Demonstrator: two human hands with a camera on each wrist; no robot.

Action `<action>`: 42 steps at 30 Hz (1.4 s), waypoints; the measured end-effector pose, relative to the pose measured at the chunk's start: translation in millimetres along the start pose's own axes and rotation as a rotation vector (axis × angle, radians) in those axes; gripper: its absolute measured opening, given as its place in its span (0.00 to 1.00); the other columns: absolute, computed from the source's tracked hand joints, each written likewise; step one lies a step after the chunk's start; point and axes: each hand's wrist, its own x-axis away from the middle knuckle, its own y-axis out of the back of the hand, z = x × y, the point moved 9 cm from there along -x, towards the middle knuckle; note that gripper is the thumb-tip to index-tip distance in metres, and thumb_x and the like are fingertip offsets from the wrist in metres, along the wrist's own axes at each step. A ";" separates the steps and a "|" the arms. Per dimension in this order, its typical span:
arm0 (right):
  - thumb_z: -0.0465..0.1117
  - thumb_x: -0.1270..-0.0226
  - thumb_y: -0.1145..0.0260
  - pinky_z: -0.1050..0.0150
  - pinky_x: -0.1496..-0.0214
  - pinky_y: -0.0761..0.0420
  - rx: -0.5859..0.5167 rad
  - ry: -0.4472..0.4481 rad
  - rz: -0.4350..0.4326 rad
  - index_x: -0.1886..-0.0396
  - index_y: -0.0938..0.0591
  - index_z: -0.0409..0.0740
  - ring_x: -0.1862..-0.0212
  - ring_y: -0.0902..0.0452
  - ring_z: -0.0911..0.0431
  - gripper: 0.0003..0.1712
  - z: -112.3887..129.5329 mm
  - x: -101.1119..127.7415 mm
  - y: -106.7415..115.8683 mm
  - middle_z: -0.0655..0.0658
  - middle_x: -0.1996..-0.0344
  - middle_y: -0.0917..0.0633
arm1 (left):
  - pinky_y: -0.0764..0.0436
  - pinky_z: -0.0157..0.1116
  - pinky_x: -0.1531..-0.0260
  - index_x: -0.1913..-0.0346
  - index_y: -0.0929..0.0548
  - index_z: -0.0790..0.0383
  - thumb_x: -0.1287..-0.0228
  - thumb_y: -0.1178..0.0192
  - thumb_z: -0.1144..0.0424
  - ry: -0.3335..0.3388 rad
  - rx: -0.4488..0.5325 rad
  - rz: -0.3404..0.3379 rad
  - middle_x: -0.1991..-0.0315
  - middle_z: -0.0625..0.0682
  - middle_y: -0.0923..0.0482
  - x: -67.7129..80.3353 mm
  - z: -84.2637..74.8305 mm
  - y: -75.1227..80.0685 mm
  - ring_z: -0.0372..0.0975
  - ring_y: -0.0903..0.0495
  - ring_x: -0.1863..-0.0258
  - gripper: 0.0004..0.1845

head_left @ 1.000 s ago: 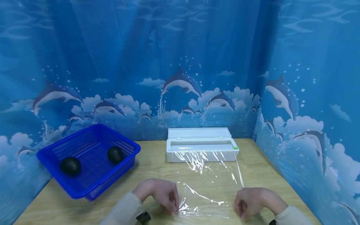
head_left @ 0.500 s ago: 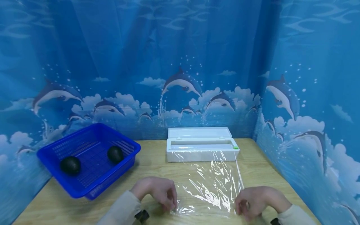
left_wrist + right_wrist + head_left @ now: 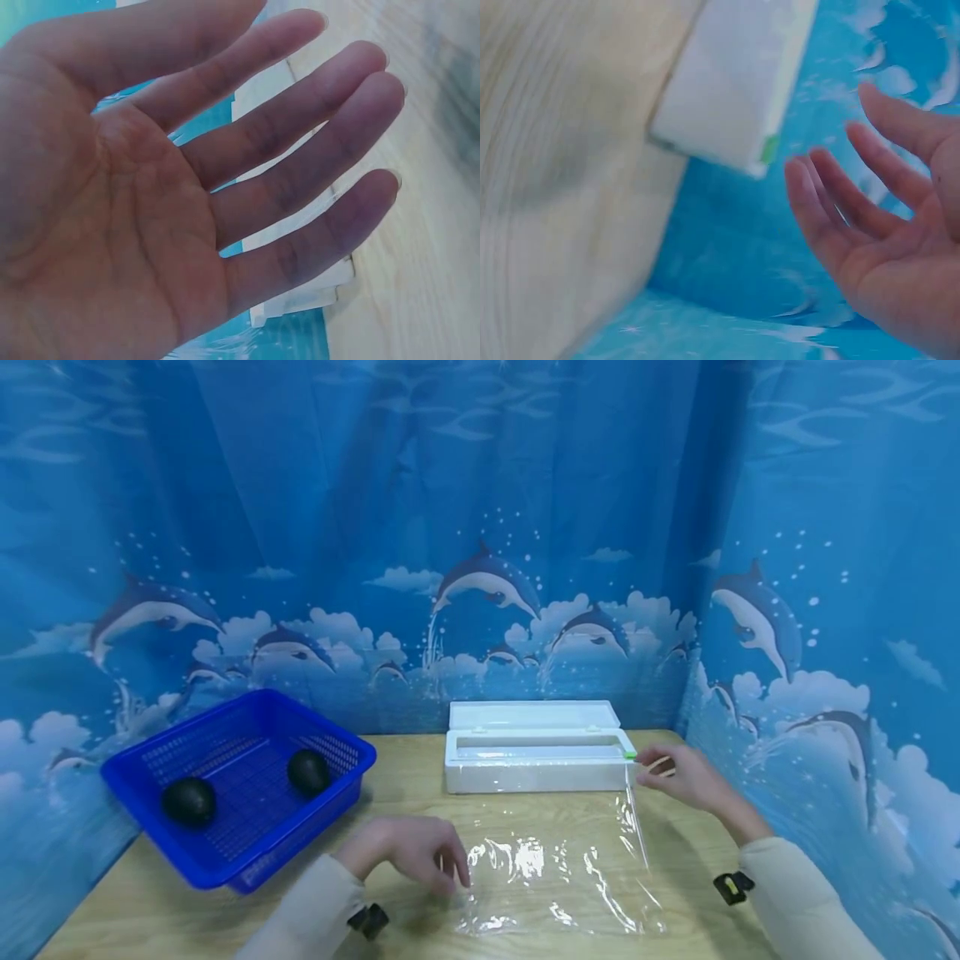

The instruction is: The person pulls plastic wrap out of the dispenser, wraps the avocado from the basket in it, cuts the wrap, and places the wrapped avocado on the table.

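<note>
While the film (image 3: 558,860) lay spread flat on the table (image 3: 397,793) in front of the white box (image 3: 538,760), the left hand (image 3: 408,850) hovered at its left edge, fingers straight and spread, holding nothing. Right hand (image 3: 678,774) reached beside the box's right end, by the green tab (image 3: 628,755), fingers loose, empty. Left of the box stood a blue basket (image 3: 240,777) with two dark fruits (image 3: 188,801).

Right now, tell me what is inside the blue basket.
The blue basket holds two dark round fruits: one near its left side, one toward the back right. The near wall hides part of the floor, so anything small there cannot be seen.
</note>
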 end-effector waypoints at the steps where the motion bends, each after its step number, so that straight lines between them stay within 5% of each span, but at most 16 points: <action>1: 0.36 0.32 0.28 0.55 0.55 0.11 0.005 -0.040 -0.020 0.50 0.17 0.30 0.55 0.13 0.41 0.17 -8.4 -4.8 1.7 0.30 0.53 0.14 | 0.19 0.25 0.59 0.54 0.09 0.50 0.35 0.31 0.63 -0.005 -0.003 -0.004 0.64 0.40 0.12 0.8 -0.6 1.9 0.25 0.18 0.65 0.09; 8: 0.41 0.31 0.28 0.44 0.46 0.13 -0.112 -0.168 0.020 0.34 0.24 0.29 0.41 0.20 0.28 0.31 -60.3 -30.1 -6.9 0.20 0.35 0.26 | 0.19 0.26 0.57 0.52 0.09 0.51 0.34 0.31 0.62 0.003 0.005 -0.014 0.62 0.39 0.12 7.0 -1.9 11.6 0.24 0.19 0.64 0.09; 19: 0.42 0.31 0.28 0.53 0.44 0.12 -0.416 -0.250 0.108 0.29 0.30 0.28 0.35 0.23 0.35 0.38 -87.7 -36.7 -23.5 0.22 0.29 0.31 | 0.18 0.29 0.57 0.52 0.09 0.48 0.33 0.32 0.61 0.086 0.058 -0.028 0.61 0.36 0.14 16.5 7.2 25.2 0.27 0.19 0.62 0.09; 26: 0.44 0.33 0.26 0.49 0.40 0.14 -0.470 -0.320 0.076 0.28 0.30 0.31 0.42 0.19 0.51 0.40 -99.4 -37.6 -27.7 0.24 0.28 0.32 | 0.17 0.30 0.56 0.52 0.10 0.47 0.33 0.32 0.62 0.108 0.078 -0.033 0.61 0.37 0.14 23.3 12.4 36.2 0.28 0.18 0.61 0.09; 32: 0.41 0.35 0.25 0.50 0.45 0.12 -0.481 -0.309 0.033 0.30 0.27 0.32 0.43 0.18 0.48 0.37 -101.6 -39.8 -26.9 0.24 0.30 0.29 | 0.16 0.33 0.55 0.55 0.10 0.41 0.32 0.32 0.61 0.175 0.092 -0.061 0.61 0.37 0.14 33.9 21.7 48.4 0.31 0.17 0.59 0.09; 38: 0.40 0.36 0.24 0.55 0.50 0.11 -0.469 -0.290 0.004 0.32 0.26 0.31 0.35 0.24 0.37 0.36 -101.2 -38.7 -25.7 0.24 0.31 0.27 | 0.14 0.38 0.54 0.53 0.10 0.42 0.31 0.33 0.62 0.175 0.103 -0.098 0.57 0.40 0.13 48.8 27.3 62.5 0.34 0.16 0.56 0.09; 42: 0.40 0.36 0.24 0.55 0.49 0.11 -0.474 -0.295 0.006 0.31 0.26 0.32 0.36 0.23 0.38 0.37 -102.4 -38.2 -26.6 0.25 0.31 0.27 | 0.14 0.40 0.52 0.50 0.11 0.43 0.30 0.34 0.61 0.149 0.100 -0.146 0.54 0.41 0.13 62.2 33.6 75.3 0.35 0.16 0.55 0.10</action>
